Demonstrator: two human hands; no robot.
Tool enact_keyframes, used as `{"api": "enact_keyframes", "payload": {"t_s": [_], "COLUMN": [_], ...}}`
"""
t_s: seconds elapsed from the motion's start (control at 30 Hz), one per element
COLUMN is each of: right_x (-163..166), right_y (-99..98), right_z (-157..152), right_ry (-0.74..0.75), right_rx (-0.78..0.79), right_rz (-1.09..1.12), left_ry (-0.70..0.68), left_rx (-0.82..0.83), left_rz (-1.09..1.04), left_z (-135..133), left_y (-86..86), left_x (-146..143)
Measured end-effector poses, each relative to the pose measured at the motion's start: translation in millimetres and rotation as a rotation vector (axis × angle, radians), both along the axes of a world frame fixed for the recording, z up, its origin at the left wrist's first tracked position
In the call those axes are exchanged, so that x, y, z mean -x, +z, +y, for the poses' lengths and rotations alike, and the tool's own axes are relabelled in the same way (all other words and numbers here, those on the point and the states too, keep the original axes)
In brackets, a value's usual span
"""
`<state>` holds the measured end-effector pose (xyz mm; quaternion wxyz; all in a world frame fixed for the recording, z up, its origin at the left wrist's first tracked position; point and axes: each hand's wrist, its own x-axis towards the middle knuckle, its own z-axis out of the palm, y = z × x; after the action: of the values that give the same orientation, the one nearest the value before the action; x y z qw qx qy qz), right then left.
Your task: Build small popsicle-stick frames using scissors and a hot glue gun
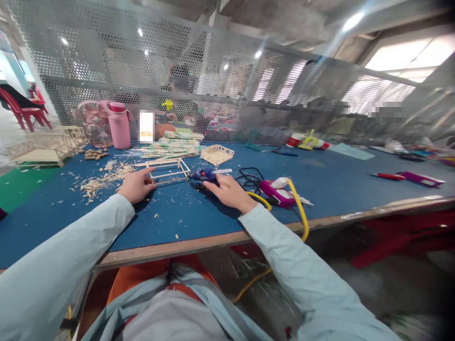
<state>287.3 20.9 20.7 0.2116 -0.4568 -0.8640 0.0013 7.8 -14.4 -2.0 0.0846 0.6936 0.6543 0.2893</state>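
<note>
My left hand [138,185] grips the near left corner of a small open frame of thin wooden sticks [170,179], which stands on the blue tabletop. In my right hand [229,190] is a blue hot glue gun [204,175] with a clear glue stick poking out of its back. The gun's nozzle points left and is at the frame's near right corner; whether it touches the wood I cannot tell. Behind the frame sits a finished-looking tray of wooden sticks [217,155].
Wood scraps [103,180] and peanuts [95,154] lie at the left, near a pink flask [120,125]. Bundled sticks [177,144] are behind. A purple power socket [279,193] with a yellow cable [300,208] is at the right. A perforated metal screen [149,71] bounds the back.
</note>
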Motion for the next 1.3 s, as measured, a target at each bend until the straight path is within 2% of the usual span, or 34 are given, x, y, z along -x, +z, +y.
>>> {"api": "enact_keyframes", "payload": {"t_s": [0.77,1.3], "right_x": [2.0,0.0], "right_y": [2.0,1.5], "right_z": [-8.6,-7.0], "right_ry": [-0.037,-0.033], "right_rx": [-0.027,-0.019], "right_rz": [-0.064,-0.027], "left_ry": [-0.027,-0.017], "left_rx": [-0.002,-0.014], "left_rz": [-0.028,-0.192], "left_z": [0.3,-1.8], "left_y": [-1.2,3.9], "left_x": [0.9,-2.2]}}
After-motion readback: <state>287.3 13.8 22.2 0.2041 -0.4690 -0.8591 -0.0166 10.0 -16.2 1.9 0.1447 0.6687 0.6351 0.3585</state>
